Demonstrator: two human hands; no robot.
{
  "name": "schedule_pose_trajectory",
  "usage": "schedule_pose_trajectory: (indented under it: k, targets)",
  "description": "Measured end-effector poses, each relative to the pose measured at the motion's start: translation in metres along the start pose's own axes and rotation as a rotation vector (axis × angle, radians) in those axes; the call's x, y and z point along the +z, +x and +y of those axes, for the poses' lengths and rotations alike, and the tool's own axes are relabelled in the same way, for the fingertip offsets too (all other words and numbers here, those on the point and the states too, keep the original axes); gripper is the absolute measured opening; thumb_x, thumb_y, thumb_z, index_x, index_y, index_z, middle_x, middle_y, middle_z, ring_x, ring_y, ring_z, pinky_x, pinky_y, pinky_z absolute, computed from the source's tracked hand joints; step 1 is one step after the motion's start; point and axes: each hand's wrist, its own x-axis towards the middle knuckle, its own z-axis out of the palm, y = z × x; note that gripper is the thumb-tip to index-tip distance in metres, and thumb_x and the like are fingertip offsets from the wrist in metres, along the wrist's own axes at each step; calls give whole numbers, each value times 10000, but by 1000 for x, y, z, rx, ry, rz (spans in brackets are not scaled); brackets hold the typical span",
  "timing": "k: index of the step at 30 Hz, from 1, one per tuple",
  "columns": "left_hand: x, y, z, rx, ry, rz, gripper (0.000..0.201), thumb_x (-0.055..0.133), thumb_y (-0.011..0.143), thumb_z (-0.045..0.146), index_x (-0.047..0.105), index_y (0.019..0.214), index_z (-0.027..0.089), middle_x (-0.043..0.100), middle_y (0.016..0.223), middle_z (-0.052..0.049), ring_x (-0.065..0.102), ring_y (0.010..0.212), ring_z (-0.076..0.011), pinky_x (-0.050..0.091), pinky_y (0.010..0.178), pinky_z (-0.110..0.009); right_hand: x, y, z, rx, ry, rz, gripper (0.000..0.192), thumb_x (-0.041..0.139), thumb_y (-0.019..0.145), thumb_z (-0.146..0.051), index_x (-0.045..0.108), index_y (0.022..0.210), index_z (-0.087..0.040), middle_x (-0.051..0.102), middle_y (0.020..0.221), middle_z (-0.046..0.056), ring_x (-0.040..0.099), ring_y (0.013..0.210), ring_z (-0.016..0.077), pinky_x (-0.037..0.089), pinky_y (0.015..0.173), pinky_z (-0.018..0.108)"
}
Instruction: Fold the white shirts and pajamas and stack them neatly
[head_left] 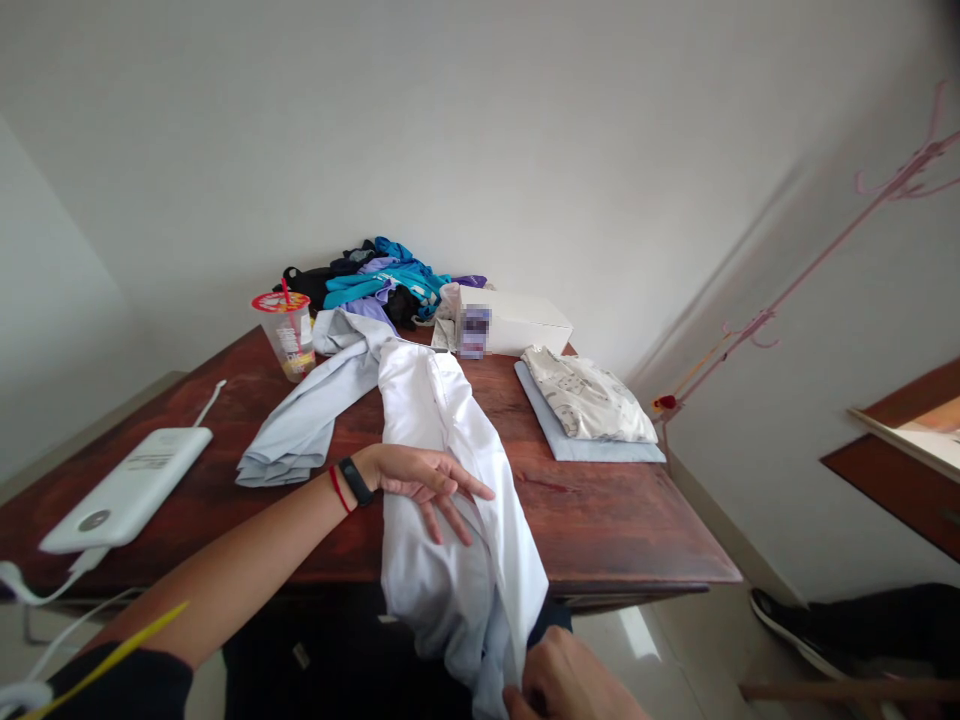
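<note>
Right at the bottom edge, the right hand [571,682] is closed on the lower hem of a white shirt [450,500], pinching the thin cloth between fingers and thumb, partly cut off by the frame. Just above it the left hand [420,482] lies flat and open on the same shirt, fingers spread, pressing the fabric against the table edge without gripping; there's a black band and a red string on that wrist. That shirt is smooth, lightweight stuff, draped from the middle of the wooden table [615,520] over its front edge and hanging down in soft folds.

Its upper end touches a pale blue garment [307,415], crumpled and sprawled to the left. Further left sits a white power bank [131,490], a flat rounded slab with a cable running off it. Behind that, a clear plastic cup [287,335] with a red lid and straw. At the back there's a tangled heap of clothes [375,280] in blue, purple and black, next to a white cardboard box [514,320]. To the right, a neat folded stack [589,410]: a patterned cream piece on top of a light blue one. Dark reddish table, glossy and a bit worn.
</note>
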Motion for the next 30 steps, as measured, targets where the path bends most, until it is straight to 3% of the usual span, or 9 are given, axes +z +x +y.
schedule_pose_trajectory:
  k: [3,7,11,15,20,23,25,27,30]
  targets:
    - [-3,-7,4,23,34,6,843,835,751,604,613,1456,199,759,1210,-158,634,1285,-396,583,942,-488,0,3,-1,-126,-15,-31,278,598,858,-316,766,658,-220,734,659,37,638,582,173,381,523,255]
    - [-5,-22,14,-76,187,-47,776,820,763,617,669,1402,205,772,1188,-126,649,1272,-372,588,951,-448,43,42,-15,-238,-167,-53,218,630,854,-316,808,797,-204,772,733,86,683,618,228,488,583,288]
    - [-2,-33,24,-230,327,-69,595,752,841,605,724,1332,271,790,1133,-72,765,1038,-312,626,730,-344,86,80,-30,-180,-363,-19,265,680,824,-298,824,958,-121,797,898,200,752,812,380,589,759,445]
    - [0,-39,29,-260,342,15,465,717,852,641,786,1139,282,803,1066,-67,787,816,-277,570,540,-301,94,89,-26,-180,-249,-35,330,672,846,-370,805,1091,-192,808,1027,149,752,970,369,588,877,447]
    - [-11,-36,22,-272,414,569,614,596,846,790,665,792,182,782,852,-132,750,636,-247,499,489,-262,82,84,-13,-347,-36,-127,411,716,829,-339,757,1228,-251,782,1187,78,716,1115,306,540,987,358]
    - [-13,-21,18,-199,595,1049,608,635,824,773,648,925,174,755,891,-144,750,704,-290,552,597,-334,81,89,-5,-398,1,-143,421,714,845,-377,746,1244,-247,761,1232,77,693,1157,294,523,1005,337]
    - [-8,-8,18,37,870,1237,575,679,839,704,665,1073,178,733,1085,-174,732,988,-347,567,863,-428,83,94,-1,-408,1,-139,435,709,852,-394,736,1257,-241,752,1251,85,686,1167,292,521,1003,332]
    - [1,5,17,293,1176,1150,582,689,865,652,670,1226,196,638,1360,-194,573,1317,-382,414,1133,-485,86,98,0,-419,1,-136,450,716,848,-399,727,1271,-247,746,1270,84,687,1167,287,519,1000,326]
    - [14,20,5,352,1408,713,700,679,876,656,599,1445,256,442,1611,-150,306,1533,-408,198,1257,-536,82,94,-5,-440,-17,-110,418,744,826,-397,753,1226,-278,759,1252,57,700,1139,280,525,991,338]
